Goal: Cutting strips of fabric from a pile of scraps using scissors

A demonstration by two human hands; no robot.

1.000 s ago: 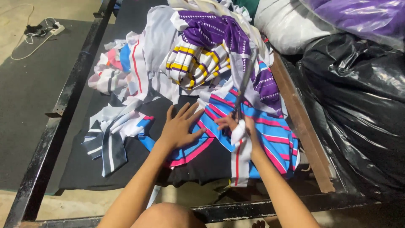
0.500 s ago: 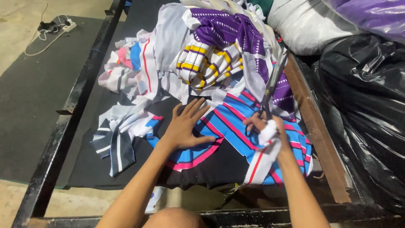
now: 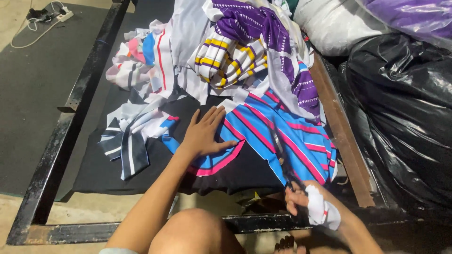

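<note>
The blue fabric panel with pink and white stripes (image 3: pixel 278 136) is pinned flat on the black table (image 3: pixel 117 164) by the left hand (image 3: pixel 203 134), fingers spread, nothing grasped. Dark long-bladed scissors (image 3: pixel 281 157) are gripped by the cloth-wrapped right hand (image 3: pixel 310 207), fingers closed around the handles, blades laid on the fabric's near edge.

scissors (image 3: pixel 281 157) — blades blurred, handles hidden inside right hand (image 3: pixel 306 202) | white wrap (image 3: pixel 320 209) covers part of that hand | black bag (image 3: pixel 405 117) — cut off at right edge | purple bag (image 3: pixel 414 19) cut off at top
</note>
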